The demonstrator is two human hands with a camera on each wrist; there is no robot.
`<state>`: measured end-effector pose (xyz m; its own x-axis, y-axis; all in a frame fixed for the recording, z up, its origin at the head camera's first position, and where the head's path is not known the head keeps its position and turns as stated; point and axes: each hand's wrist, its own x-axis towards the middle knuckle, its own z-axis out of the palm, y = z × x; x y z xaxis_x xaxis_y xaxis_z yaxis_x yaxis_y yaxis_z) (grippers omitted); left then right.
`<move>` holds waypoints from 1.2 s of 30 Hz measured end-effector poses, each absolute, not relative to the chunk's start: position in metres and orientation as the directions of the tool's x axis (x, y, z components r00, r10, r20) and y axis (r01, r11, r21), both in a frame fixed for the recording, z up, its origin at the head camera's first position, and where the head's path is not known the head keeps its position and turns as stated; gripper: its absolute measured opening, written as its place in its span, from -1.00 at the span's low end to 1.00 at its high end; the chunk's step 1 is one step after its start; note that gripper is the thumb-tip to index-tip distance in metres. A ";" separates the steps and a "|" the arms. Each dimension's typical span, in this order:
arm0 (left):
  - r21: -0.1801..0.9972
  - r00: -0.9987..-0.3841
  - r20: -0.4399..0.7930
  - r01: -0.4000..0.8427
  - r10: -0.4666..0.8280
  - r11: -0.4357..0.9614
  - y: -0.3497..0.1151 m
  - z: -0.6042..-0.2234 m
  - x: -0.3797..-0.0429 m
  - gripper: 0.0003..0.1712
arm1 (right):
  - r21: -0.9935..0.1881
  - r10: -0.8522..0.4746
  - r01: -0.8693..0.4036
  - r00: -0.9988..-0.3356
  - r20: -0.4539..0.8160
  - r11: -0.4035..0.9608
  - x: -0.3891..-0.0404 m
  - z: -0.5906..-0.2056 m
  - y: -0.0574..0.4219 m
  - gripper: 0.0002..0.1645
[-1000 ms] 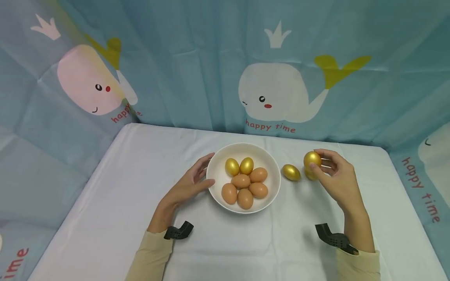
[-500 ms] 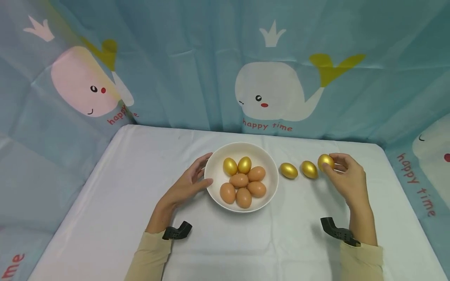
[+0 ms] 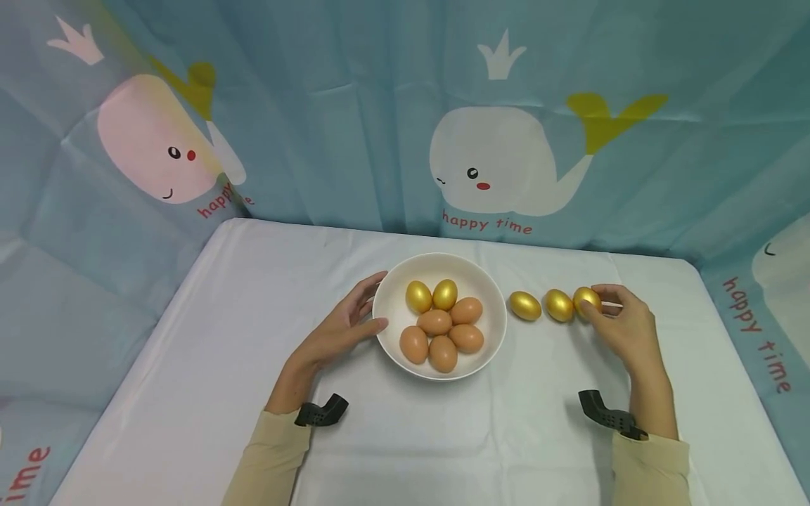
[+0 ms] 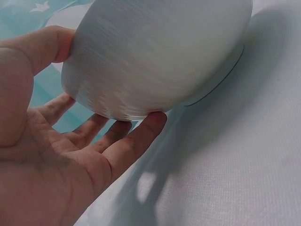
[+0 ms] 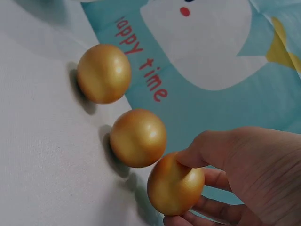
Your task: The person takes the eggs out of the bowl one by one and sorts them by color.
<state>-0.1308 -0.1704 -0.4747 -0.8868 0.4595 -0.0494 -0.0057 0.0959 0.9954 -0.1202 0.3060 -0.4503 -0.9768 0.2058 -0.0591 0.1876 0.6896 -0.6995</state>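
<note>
My right hand pinches a golden egg between thumb and fingers, close over the table. In the right wrist view, this held egg is beside another golden egg, with a third golden egg farther along the row. A white bowl contains two golden eggs and several brown eggs. My left hand holds the bowl at its left side, thumb at the rim. The left wrist view shows its fingertips against the bowl's outer wall.
A white cloth covers the table. Behind it and at the sides hangs a blue curtain printed with whales. The bowl stands near the middle, left of the row of golden eggs. Black camera mounts sit on both wrists.
The right hand has moved the held egg rightward past another golden egg and then lowered it to the right end of the row. The left hand keeps its place at the bowl.
</note>
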 end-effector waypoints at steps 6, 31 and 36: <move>0.996 -0.884 -0.048 -0.005 0.465 0.093 -0.171 -0.475 -0.131 -0.08 | -0.656 0.173 0.178 -0.982 -0.072 0.733 -0.122 -0.455 0.307 -0.29; 0.996 -0.882 -0.046 -0.005 0.469 0.089 -0.170 -0.475 -0.132 -0.08 | -0.642 0.131 0.210 -0.977 -0.169 0.737 -0.125 -0.450 0.301 -0.21; 0.997 -0.878 -0.048 -0.014 0.476 0.074 -0.170 -0.476 -0.132 -0.08 | -0.650 0.122 0.189 -0.982 -0.148 0.736 -0.124 -0.448 0.304 -0.20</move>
